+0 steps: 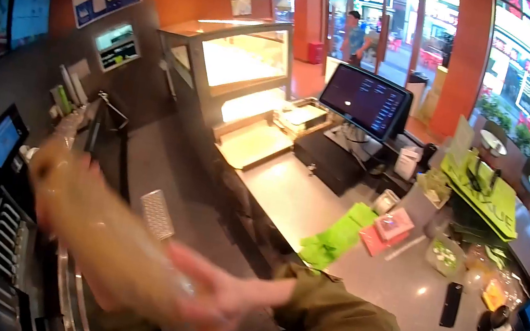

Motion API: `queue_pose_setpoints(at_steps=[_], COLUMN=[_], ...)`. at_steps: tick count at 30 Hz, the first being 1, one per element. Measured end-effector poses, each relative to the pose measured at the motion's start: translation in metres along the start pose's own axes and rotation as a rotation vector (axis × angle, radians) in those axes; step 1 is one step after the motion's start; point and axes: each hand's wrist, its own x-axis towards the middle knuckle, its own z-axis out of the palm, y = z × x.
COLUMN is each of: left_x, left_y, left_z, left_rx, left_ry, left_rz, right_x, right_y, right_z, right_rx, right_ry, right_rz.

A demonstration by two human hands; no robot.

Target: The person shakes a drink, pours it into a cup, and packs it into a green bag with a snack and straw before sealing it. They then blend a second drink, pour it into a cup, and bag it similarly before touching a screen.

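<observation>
A long tan-brown bundle [109,231], smeared by motion, slants across the lower left of the head view. Shiny highlights and a see-through tail at its far end look like clear plastic wrap; its contents I cannot make out. My right hand [212,299] grips the near end, fingers closed around it. At the far end, my left hand [47,204] is mostly hidden behind the bundle and blurred, with some fingers showing along its upper edge. Both hands hold the bundle above the floor, beside the left-hand counter.
On the right counter are a green bag [340,236], pink packets [387,232], a phone [451,304] and a clear tub [443,255]. A till screen [367,100] and lit display case [244,58] stand beyond. Slotted racks [6,232] line the left. A person [354,37] is outside.
</observation>
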Motion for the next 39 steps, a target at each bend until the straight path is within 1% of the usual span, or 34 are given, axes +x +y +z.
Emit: queue_pose_setpoints(at_steps=[1, 2, 3, 5, 6, 7, 8, 9, 10, 11, 12, 14, 15, 16, 17, 18, 19, 20, 21, 22, 23, 24, 27, 28, 29, 30, 31, 32, 33, 35, 36, 37, 38, 39], left_x=[-0.020, -0.033, -0.033, -0.010, -0.003, 0.009, -0.005, -0.021, -0.033, -0.044, -0.045, -0.023, -0.019, -0.019, -0.036, -0.054, -0.067, -0.074, -0.071, -0.059, -0.053, -0.052, -0.053, -0.046, -0.047, -0.059, -0.076, -0.082, -0.088, -0.085, -0.078, -0.069, -0.053, -0.035], left_y=[0.007, 0.017, 0.019, -0.005, -0.016, -0.005, 0.008, 0.022, 0.031, 0.036, 0.036, 0.025, 0.025, 0.031, 0.041, 0.050, 0.057, 0.057, 0.052, 0.044, 0.039, 0.038, 0.032, 0.028, 0.014, -0.001, -0.011, -0.010, -0.009, 0.005, 0.007, 0.006, -0.003, -0.013], left_z=[0.013, 0.033, 0.044, 0.016, 0.000, -0.024, -0.040, -0.033, -0.026, -0.012, -0.008, -0.026, -0.041, -0.044, -0.048, -0.040, -0.032, -0.023, -0.020, -0.024, -0.029, -0.030, -0.005, 0.010, 0.024, 0.033, 0.035, 0.033, 0.033, 0.012, 0.008, 0.005, 0.002, -0.001], left_rx=[-0.082, -0.086, 0.036, 0.435, 0.642, 0.677, 0.445, 0.174, 0.004, -0.018, 0.107, 0.742, 0.832, 0.776, 0.462, 0.145, 0.019, 0.058, 0.295, 0.677, 0.879, 0.996, 1.186, 1.115, 1.028, 0.954, 0.901, 0.755, 0.607, 0.188, 0.131, 0.188, 0.412, 0.741], left_ry=[-0.425, -0.675, -0.682, -0.140, 0.167, 0.224, 0.072, -0.139, -0.364, -0.466, -0.396, 0.078, 0.195, 0.175, 0.010, -0.228, -0.393, -0.412, -0.241, 0.018, 0.166, 0.224, 0.151, 0.147, 0.168, 0.195, 0.225, 0.171, 0.136, -0.130, -0.245, -0.263, -0.164, -0.038], left_rz=[0.085, 0.141, 0.258, 0.580, 0.683, 0.605, 0.470, 0.368, 0.305, 0.313, 0.398, 0.664, 0.667, 0.638, 0.519, 0.395, 0.344, 0.376, 0.500, 0.654, 0.715, 0.758, 1.027, 1.006, 0.958, 0.871, 0.770, 0.663, 0.556, 0.347, 0.292, 0.313, 0.424, 0.567], right_x=[0.009, 0.019, 0.033, 0.049, 0.057, 0.048, 0.046, 0.041, 0.042, 0.044, 0.051, 0.078, 0.081, 0.065, 0.050, 0.034, 0.036, 0.045, 0.057, 0.067, 0.072, 0.069, 0.047, 0.049, 0.055, 0.060, 0.049, 0.038, 0.036, 0.020, 0.003, 0.010, 0.014, 0.001], right_y=[0.010, 0.012, 0.009, 0.004, 0.002, 0.006, 0.007, 0.007, 0.011, 0.013, 0.022, 0.038, 0.040, 0.036, 0.032, 0.028, 0.037, 0.040, 0.045, 0.050, 0.050, 0.047, 0.043, 0.045, 0.047, 0.061, 0.060, 0.060, 0.044, 0.031, 0.035, 0.046, 0.046, 0.046], right_z=[-0.009, -0.015, -0.019, -0.034, -0.042, -0.035, -0.036, -0.033, -0.029, -0.025, -0.024, -0.022, -0.023, -0.016, -0.010, -0.004, -0.007, -0.007, -0.004, -0.001, -0.001, 0.000, -0.001, -0.004, -0.007, -0.011, -0.006, -0.002, -0.001, -0.018, -0.010, -0.014, -0.015, -0.004], right_rx=[-0.118, -0.184, -0.196, -0.469, -0.595, -0.584, -0.594, -0.600, -0.549, -0.496, -0.441, -0.240, -0.165, -0.280, -0.409, -0.543, -0.484, -0.427, -0.359, -0.295, -0.261, -0.253, -0.409, -0.432, -0.407, -0.284, -0.267, -0.251, -0.375, -0.536, -0.530, -0.483, -0.430, -0.421], right_ry=[-0.068, -0.131, -0.156, -0.205, -0.218, -0.249, -0.306, -0.344, -0.313, -0.283, -0.267, -0.214, -0.222, -0.255, -0.296, -0.345, -0.340, -0.328, -0.295, -0.252, -0.219, -0.206, -0.288, -0.308, -0.303, -0.280, -0.226, -0.171, -0.097, -0.130, -0.194, -0.148, -0.098, -0.108], right_rz=[-0.243, -0.382, -0.423, -0.583, -0.671, -0.732, -0.814, -0.879, -0.856, -0.834, -0.758, -0.671, -0.644, -0.526, -0.411, -0.303, -0.517, -0.557, -0.514, -0.490, -0.474, -0.473, -0.472, -0.487, -0.420, -0.451, -0.495, -0.539, -0.647, -0.835, -0.886, -0.511, -0.120, -0.210])
